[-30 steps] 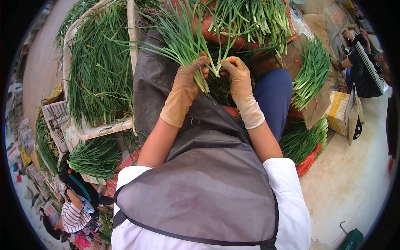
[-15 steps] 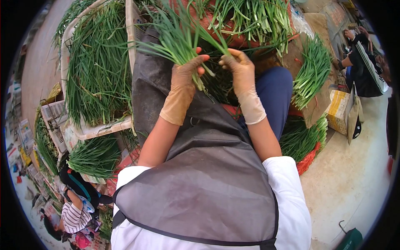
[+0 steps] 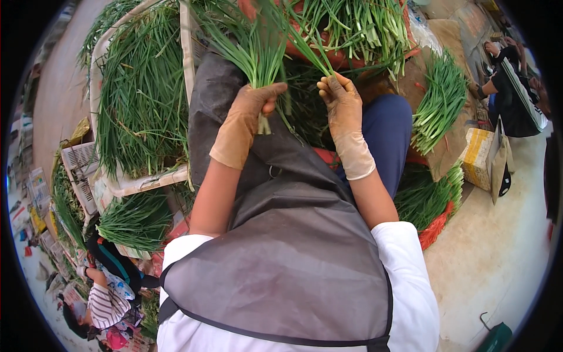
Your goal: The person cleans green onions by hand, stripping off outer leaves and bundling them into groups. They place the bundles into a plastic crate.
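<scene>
My gloved left hand (image 3: 247, 108) is closed around a bunch of garlic chives (image 3: 258, 61). Its leaves fan out away from me, and the pale stem ends poke out below my fist. To the right, my gloved right hand (image 3: 342, 108) pinches the stem end of a few loose chives (image 3: 316, 57) between thumb and fingertips. The two hands are apart, raised above the dark apron (image 3: 275, 240) over my lap. Beyond them a heap of chives (image 3: 358, 29) lies on red sacking.
At the left a pale plastic crate (image 3: 149, 183) is full of long chives. Another bunch (image 3: 437, 97) rests on brown sacking (image 3: 448, 35) at the right, near a yellow-and-white box (image 3: 476, 157). People sit at the lower left (image 3: 108, 308) and upper right (image 3: 516, 94).
My left hand has moved left and slightly toward me with its bunch, which now stands more upright. My right hand has shifted slightly right, still pinching its stalks. The gap between the hands is wider.
</scene>
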### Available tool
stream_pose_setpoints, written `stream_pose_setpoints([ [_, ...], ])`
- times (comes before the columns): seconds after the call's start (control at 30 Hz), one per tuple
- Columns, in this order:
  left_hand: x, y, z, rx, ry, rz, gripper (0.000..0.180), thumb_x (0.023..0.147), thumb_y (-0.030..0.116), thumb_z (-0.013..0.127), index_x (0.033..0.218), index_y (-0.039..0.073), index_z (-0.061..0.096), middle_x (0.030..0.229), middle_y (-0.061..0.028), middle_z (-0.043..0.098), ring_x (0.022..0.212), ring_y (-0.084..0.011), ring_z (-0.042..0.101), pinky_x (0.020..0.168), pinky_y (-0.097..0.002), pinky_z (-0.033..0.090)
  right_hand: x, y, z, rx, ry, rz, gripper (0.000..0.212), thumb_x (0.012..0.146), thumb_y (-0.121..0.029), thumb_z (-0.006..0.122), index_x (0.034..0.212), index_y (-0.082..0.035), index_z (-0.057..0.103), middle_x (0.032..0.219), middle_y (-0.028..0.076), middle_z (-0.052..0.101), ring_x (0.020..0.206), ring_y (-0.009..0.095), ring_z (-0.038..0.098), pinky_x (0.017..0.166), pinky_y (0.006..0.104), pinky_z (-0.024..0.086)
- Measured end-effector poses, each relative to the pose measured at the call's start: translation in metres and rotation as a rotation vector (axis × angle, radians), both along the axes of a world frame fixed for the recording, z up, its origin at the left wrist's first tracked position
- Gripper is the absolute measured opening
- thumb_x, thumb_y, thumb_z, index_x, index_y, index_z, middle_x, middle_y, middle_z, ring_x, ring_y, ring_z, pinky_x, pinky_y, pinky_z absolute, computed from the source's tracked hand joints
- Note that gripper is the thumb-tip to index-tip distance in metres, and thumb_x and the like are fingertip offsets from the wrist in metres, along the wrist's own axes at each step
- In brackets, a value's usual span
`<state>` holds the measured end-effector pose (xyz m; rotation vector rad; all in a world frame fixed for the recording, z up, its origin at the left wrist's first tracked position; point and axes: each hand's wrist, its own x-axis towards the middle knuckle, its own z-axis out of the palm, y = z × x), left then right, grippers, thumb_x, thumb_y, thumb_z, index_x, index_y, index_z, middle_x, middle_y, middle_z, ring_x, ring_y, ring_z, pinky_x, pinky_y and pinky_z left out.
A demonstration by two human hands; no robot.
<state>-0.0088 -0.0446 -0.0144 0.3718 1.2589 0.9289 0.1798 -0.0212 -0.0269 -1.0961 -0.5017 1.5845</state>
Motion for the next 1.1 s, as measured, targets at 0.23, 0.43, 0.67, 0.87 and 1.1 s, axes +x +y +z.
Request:
stream_pose_setpoints([
  [0.23,0.045,-0.005,0.002,0.114,-0.106,0.210,0.022,0.079,0.023,0.072,0.090,0.006,0.063,0.074,-0.0017,0.063,0.049,-0.0067,0.045,0.044,-0.0206,0.034,-0.024,-0.028,0.007,0.448,-0.596,0.312,0.012,0.085,-0.004,0.063,0.095,0.000,0.059,0.083,0.003,0.062,0.074,0.007,0.056,0.068,0.0211,0.045],
  [0.43,0.020,-0.012,-0.001,0.095,-0.276,0.305,0.020,0.079,0.014,0.071,0.093,0.004,0.060,0.079,-0.0039,0.063,0.062,-0.0125,0.057,0.056,-0.0232,0.048,-0.027,-0.023,0.006,0.211,-0.391,0.521,0.010,0.085,-0.009,0.063,0.086,0.000,0.059,0.077,0.001,0.059,0.069,0.008,0.053,0.067,0.0211,0.045],
  [0.67,0.008,-0.013,-0.021,0.106,-0.462,0.304,0.020,0.081,0.011,0.068,0.096,0.001,0.059,0.084,-0.0074,0.064,0.072,-0.0189,0.064,0.063,-0.0301,0.055,-0.038,-0.015,0.014,0.161,-0.295,0.488,0.009,0.088,-0.010,0.060,0.083,-0.003,0.060,0.070,-0.002,0.055,0.062,0.005,0.047,0.058,0.0194,0.039],
  [0.87,-0.043,-0.006,-0.013,0.426,-0.629,0.454,0.028,0.085,0.013,0.064,0.108,0.002,0.053,0.068,-0.0039,0.057,0.049,-0.0079,0.048,0.045,-0.0200,0.040,0.023,0.007,-0.023,0.278,-1.519,1.276,0.027,0.083,-0.030,0.052,0.087,-0.006,0.064,0.086,0.015,0.064,0.086,0.034,0.061,0.073,0.0439,0.049],
  [1.1,-0.025,0.012,0.009,0.129,-0.582,0.273,0.033,0.091,0.027,0.056,0.115,0.005,0.054,0.058,0.0042,0.040,0.045,-0.0046,0.034,0.045,-0.0198,0.031,-0.084,0.118,0.030,0.203,-1.902,0.751,0.036,0.086,-0.036,0.050,0.092,-0.006,0.068,0.090,0.017,0.066,0.089,0.033,0.064,0.074,0.0419,0.050],
])
